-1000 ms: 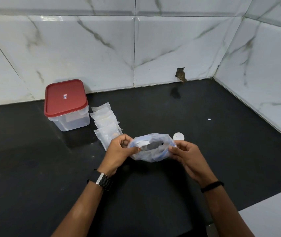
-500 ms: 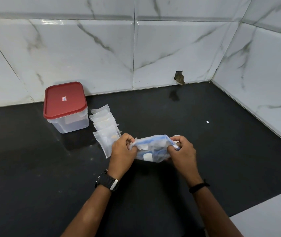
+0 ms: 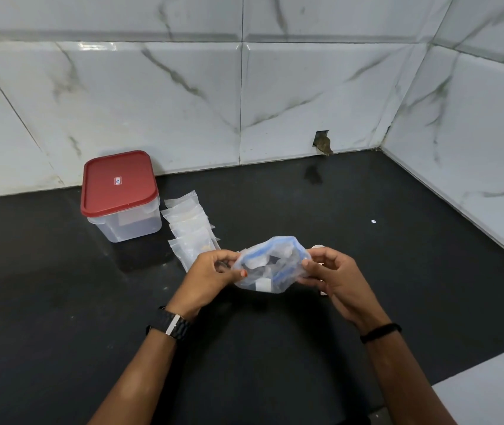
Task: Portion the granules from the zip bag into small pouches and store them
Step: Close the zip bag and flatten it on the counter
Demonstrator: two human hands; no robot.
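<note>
The zip bag [image 3: 270, 265] is held in the air above the middle of the black counter [image 3: 60, 332], between the person's two hands, with its blue-edged mouth turned up and toward the back wall. Its long axis runs left to right, from one hand to the other.

The left hand [image 3: 211, 277] grips the bag's left end, fingers curled round the plastic. The right hand [image 3: 333, 277] pinches the right end with thumb and fingertips. The mouth stands open between them. What lies inside shows only as pale and dark patches through the film; granules cannot be made out for certain.

The small pouches [image 3: 191, 228] lie in an overlapping row on the counter, just beyond and to the left of the left hand, running back toward the wall. The lidded box [image 3: 120, 194], clear with a red lid, stands at the far end of that row, near the back edge of the counter, lid on.

Judgement: the pouches lie on the left side, so the left hand is the nearer one to fetch a pouch, while the right hand is placed to keep hold of the bag. A small white round object [image 3: 318, 246] shows behind the right hand, largely hidden.
</note>
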